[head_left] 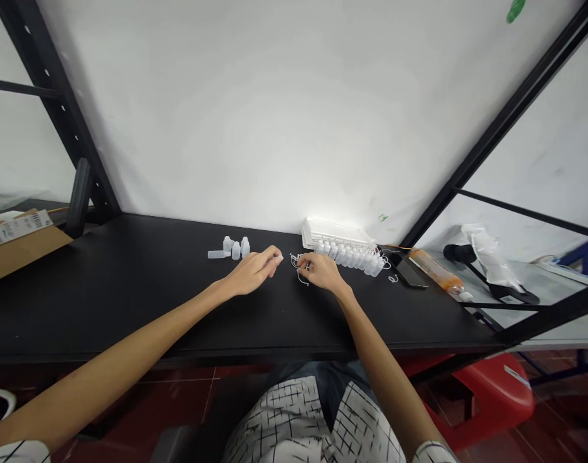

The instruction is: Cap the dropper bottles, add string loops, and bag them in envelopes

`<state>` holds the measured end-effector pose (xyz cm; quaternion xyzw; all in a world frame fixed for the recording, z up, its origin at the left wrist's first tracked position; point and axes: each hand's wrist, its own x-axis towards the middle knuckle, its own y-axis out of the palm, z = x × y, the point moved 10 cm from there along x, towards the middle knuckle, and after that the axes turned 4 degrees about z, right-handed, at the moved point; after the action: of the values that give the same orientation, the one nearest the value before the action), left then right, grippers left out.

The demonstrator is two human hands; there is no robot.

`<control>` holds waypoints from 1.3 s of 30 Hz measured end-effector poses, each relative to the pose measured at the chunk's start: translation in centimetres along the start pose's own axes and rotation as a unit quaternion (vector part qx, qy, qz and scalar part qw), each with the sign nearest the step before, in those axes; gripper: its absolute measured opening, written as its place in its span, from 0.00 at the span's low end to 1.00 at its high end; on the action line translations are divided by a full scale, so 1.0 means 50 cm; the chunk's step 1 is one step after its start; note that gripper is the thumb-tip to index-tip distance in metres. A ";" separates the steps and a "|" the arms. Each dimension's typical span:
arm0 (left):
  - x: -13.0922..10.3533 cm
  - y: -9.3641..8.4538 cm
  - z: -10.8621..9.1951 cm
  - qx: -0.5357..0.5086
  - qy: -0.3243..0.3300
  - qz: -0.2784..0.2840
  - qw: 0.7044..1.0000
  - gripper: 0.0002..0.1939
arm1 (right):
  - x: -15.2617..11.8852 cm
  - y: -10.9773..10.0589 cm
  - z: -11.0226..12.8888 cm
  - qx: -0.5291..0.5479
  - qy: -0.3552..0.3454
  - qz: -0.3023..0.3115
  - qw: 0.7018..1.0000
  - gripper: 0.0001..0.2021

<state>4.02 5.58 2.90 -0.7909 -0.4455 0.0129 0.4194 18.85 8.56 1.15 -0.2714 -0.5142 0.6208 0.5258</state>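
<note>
My left hand (253,270) is closed around a small whitish bottle; just its white tip (280,258) shows past my fingers. To its right, my right hand (321,271) has its fingertips pinched down among thin white loops (302,278) on the table. Whether one loop is between them I cannot make out. Several small translucent bottles (236,250) stand left of my left hand, and one lies on its side (216,254). Beyond my right hand runs a tight row of similar bottles (350,256), with white loops about their necks.
A stack of white trays (336,230) lies against the wall behind the row. Farther right are a single loop (393,279), a dark phone (412,272) and an orange-labelled plastic bottle (436,270). A cardboard box (26,247) sits at far left. Black rack posts flank the black table (130,289).
</note>
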 end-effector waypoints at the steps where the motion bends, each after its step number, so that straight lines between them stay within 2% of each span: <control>1: 0.000 0.002 0.001 -0.003 -0.004 0.000 1.000 0.15 | 0.000 -0.001 0.000 -0.003 0.001 -0.001 1.000 0.08; 12: 0.000 0.002 0.019 0.012 -0.035 -0.002 0.999 0.18 | 0.000 -0.001 -0.003 -0.016 -0.001 -0.012 1.000 0.06; 14: -0.001 0.004 0.020 -0.008 -0.038 0.001 0.999 0.19 | 0.001 -0.010 -0.008 0.045 0.000 -0.033 0.998 0.05; 16: -0.003 0.007 0.022 -0.042 -0.049 0.006 0.998 0.21 | 0.002 -0.018 -0.010 0.157 -0.002 -0.051 0.986 0.03; 19: -0.005 0.016 0.027 -0.118 -0.072 0.010 0.990 0.21 | 0.003 -0.020 0.002 0.345 -0.026 -0.049 0.937 0.10; 22: -0.005 0.034 0.030 -0.186 -0.089 0.021 0.978 0.20 | 0.002 -0.015 0.023 0.438 -0.040 -0.042 0.897 0.16; 26: -0.003 0.049 0.033 -0.239 -0.107 0.024 0.965 0.18 | -0.001 0.001 0.053 0.462 -0.056 -0.022 0.885 0.16; 33: -0.003 0.048 0.038 -0.276 -0.123 0.011 0.953 0.19 | -0.010 -0.005 0.084 0.417 -0.092 -0.019 0.904 0.12; 36: -0.003 0.046 0.038 -0.275 -0.123 0.007 0.954 0.22 | -0.015 -0.015 0.092 0.428 -0.105 -0.031 0.897 0.12; 39: -0.003 0.043 0.036 -0.265 -0.124 0.007 0.956 0.23 | -0.016 -0.006 0.098 0.457 -0.099 -0.010 0.884 0.14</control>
<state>4.71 6.09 0.24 -0.8688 -0.4761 -0.0047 0.1359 14.92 6.04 2.87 0.0670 -0.2258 0.8055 0.5438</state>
